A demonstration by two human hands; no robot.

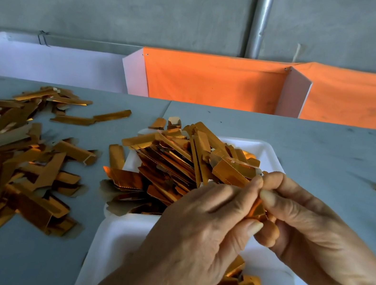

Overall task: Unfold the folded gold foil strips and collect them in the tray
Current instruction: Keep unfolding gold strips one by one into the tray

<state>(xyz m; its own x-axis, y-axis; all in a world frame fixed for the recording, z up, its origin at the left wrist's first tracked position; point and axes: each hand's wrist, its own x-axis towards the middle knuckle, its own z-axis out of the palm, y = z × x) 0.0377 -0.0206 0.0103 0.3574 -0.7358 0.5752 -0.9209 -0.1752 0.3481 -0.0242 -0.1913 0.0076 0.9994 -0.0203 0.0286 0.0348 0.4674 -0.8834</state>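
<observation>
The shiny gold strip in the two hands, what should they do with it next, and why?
Probably pull it open. Both the left hand and the right hand pinch one gold strip between their fingertips, and it looks bunched up, not flat. They hold it right above the white tray, so once it is straight it can likely just drop in.

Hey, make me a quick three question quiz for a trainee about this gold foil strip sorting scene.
1. True or false: both hands pinch one foil strip above a white tray.
2. Where does the loose pile of strips lie? A) table, left of the trays B) on the orange cloth C) on the floor
3. Fill in: the far tray is heaped with ____ strips.

Key: 1 true. 2 A. 3 gold. The left hand and right hand meet at the strip.
</observation>
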